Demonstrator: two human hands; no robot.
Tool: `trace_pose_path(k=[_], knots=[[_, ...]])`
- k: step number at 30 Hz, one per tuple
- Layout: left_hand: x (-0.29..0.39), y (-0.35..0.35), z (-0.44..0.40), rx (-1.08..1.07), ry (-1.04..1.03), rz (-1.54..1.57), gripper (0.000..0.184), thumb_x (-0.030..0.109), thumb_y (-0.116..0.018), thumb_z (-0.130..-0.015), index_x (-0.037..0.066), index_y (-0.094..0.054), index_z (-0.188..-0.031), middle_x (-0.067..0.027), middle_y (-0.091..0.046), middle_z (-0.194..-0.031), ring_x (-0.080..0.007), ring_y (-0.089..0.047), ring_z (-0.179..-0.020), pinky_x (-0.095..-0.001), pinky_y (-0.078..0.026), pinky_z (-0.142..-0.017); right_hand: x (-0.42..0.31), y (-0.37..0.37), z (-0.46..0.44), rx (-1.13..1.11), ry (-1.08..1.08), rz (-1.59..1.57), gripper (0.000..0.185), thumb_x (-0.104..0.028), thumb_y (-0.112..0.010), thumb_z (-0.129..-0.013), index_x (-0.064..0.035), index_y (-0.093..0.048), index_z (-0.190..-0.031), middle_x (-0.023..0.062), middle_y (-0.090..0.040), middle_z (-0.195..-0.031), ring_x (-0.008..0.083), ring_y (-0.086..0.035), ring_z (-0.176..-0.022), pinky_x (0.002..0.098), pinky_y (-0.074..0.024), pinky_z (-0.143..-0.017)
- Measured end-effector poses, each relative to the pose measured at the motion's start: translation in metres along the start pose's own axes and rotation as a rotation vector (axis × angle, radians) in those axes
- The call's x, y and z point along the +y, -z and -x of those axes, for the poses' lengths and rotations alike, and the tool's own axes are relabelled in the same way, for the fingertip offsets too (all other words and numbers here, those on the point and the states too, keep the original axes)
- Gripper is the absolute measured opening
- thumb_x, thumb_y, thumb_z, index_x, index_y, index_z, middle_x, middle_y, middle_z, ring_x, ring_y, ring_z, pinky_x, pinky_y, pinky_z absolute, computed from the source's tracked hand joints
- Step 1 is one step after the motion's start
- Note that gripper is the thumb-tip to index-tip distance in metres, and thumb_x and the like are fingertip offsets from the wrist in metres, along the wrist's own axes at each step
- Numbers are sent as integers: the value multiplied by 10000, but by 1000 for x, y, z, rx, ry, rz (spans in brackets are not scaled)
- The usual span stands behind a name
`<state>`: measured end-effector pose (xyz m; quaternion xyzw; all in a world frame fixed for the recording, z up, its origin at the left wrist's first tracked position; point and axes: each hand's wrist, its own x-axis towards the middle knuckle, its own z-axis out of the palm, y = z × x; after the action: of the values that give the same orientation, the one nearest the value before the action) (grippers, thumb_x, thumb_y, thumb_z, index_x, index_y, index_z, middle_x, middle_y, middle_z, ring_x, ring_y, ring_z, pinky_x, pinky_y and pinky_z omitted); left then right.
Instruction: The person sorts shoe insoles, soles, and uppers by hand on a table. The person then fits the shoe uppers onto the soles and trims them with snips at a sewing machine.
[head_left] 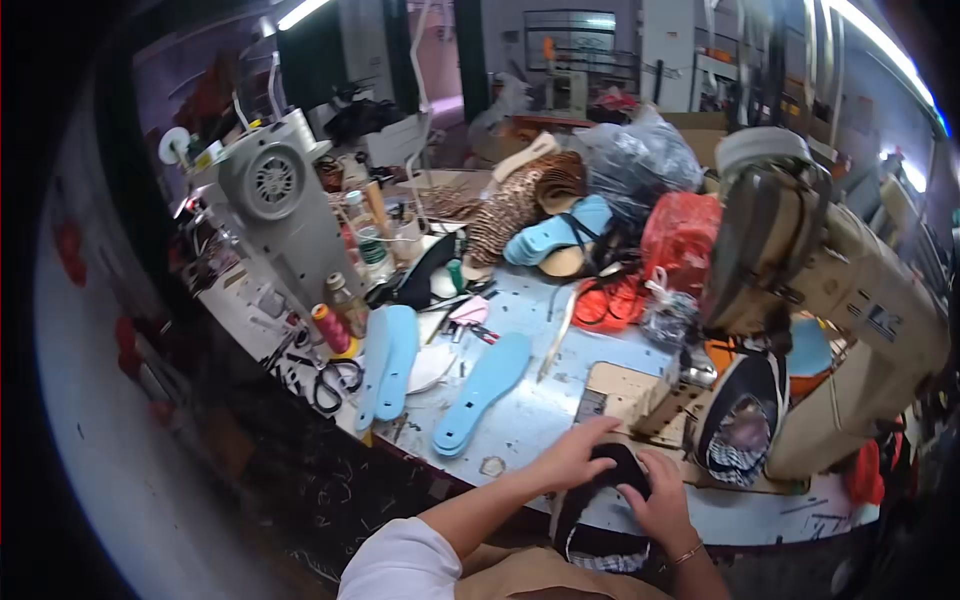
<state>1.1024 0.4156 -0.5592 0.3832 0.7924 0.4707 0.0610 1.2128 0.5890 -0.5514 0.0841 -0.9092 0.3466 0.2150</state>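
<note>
A black shoe (602, 502) with a pale edge and a checkered heel lining is at the table's front edge, close to my body. My left hand (572, 456) lies over its far end, fingers stretched out and thumb apart, touching it. On the shoe's right side, my right hand (662, 496) grips the edge between thumb and fingers. A second black shoe (742, 415) with checkered lining stands at the sewing machine (800, 270), just right of my hands. Part of the nearer shoe is hidden under my hands.
Light-blue insoles (485, 395) lie left of my hands, with another blue stack (388, 365) beyond. Scissors (330, 385), a red thread spool (332, 328) and a grey machine (275, 200) are at the left. Red bags (680, 235) and leopard-print pieces (515, 205) fill the back.
</note>
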Motion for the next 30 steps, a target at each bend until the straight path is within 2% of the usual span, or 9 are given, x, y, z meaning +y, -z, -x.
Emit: trace_pose_path(k=[3,5,9,11,13,18,23,26,30], knots=[[6,6,1,33,-45,184,528,105,-653,-791,64,-462,-1281,-138,-597,-1112,-263,-570,-1042,-329,-437,-906,1,-11,0,-91,-11,27,577,-167,-754,-673,20,-502,-1157,198,-538,-1108,356,-513,-1015,405,-422,-897],[5,39,-9,-6,211,136,414,88,-601,-827,73,-521,-1233,-126,-636,-1019,-236,-609,-902,-322,-477,-798,0,-12,0,-96,-38,37,575,-170,-753,-674,20,-505,-1157,195,-546,-1097,356,-513,-1015,406,-423,-894],[-106,139,-51,582,-57,-534,298,4,-473,-793,63,-624,-1043,-158,-632,-1009,-337,-597,-908,-364,-485,-793,-2,-11,-1,-120,-28,45,562,-164,-749,-680,18,-508,-1154,191,-563,-1056,349,-520,-1001,401,-428,-874],[-115,170,-54,301,181,-885,270,43,-504,-788,63,-633,-1024,-144,-627,-950,-288,-596,-926,-398,-469,-800,-2,-12,-3,-93,-22,47,552,-160,-746,-683,15,-511,-1151,190,-569,-1042,346,-525,-992,400,-431,-865],[-158,185,-52,55,110,-823,236,76,-553,-773,85,-640,-992,-140,-618,-923,-285,-597,-915,-400,-473,-771,-1,-11,-5,-49,-16,-24,477,-128,-743,-678,3,-556,-1097,178,-581,-1026,331,-546,-968,379,-452,-839],[-153,192,-51,88,263,-930,198,111,-634,-730,93,-655,-926,-166,-591,-924,-324,-592,-854,-413,-481,-712,0,2,-6,139,-2,-8,337,-90,-734,-686,-30,-603,-990,146,-610,-955,313,-583,-883,370,-478,-772],[-44,161,-43,634,-100,-674,161,-85,-522,-717,18,-625,-787,-164,-562,-797,-329,-567,-731,-406,-448,-643,-16,19,-13,284,290,185,325,-70,-727,-677,-79,-613,-982,86,-601,-975,271,-579,-907,393,-464,-767],[19,100,-24,260,-410,-612,205,-45,-584,-681,72,-662,-830,-76,-584,-721,-274,-567,-704,-371,-429,-641,-27,9,-11,304,382,331,323,-116,-709,-723,-117,-596,-1026,57,-575,-1061,261,-559,-976,448,-406,-882],[65,31,3,63,-442,-276,218,34,-715,-646,119,-668,-841,-29,-617,-785,-236,-570,-721,-352,-431,-699,-35,9,-18,304,319,674,241,-167,-609,-773,-144,-606,-1014,48,-582,-992,232,-554,-979,470,-204,-1057]])
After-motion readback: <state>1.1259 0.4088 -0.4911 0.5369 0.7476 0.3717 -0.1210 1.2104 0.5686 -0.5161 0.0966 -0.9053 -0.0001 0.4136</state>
